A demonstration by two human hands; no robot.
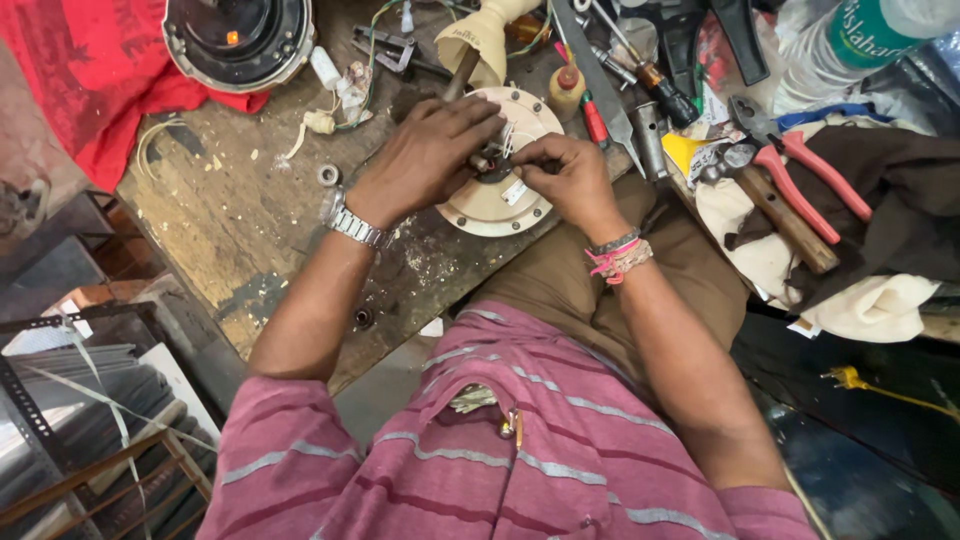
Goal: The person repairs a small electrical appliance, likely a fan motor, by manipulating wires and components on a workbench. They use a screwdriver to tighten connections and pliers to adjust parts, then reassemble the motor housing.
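Nearest to the camera is the person's body in a red-purple striped shirt [520,450], with brown trousers [590,270] under the forearms. The left wrist carries a metal watch [352,222] and the right wrist has pink and white threads [620,256].

Both hands meet over a round cream-coloured motor plate [497,205] that lies flat at the near edge of the worn wooden bench [240,230]. The left hand [425,155] lies curled over the left part of the plate, with the fingers closed around a small metal part at the centre. The right hand [570,175] is closed narrow, pinching thin white wires [510,135] just beside that centre. What exactly is between the fingertips is too small to tell.

As a judgement, the work looks to be in the middle: the plate is open and apart from any housing, the wires are loose, and small parts such as a metal ring [329,174] lie separate on the bench, so the assembly seems not finished.

Farther away, at the right, lie red-handled pliers [815,170], a hammer with wooden handle [785,215] and cloths. Behind the plate stand a cream cone-shaped part [480,40] and screwdrivers [645,75]. At the far left, a round dark motor housing [238,38] sits on a red cloth [90,70], and a plastic bottle [850,45] lies at the far right.
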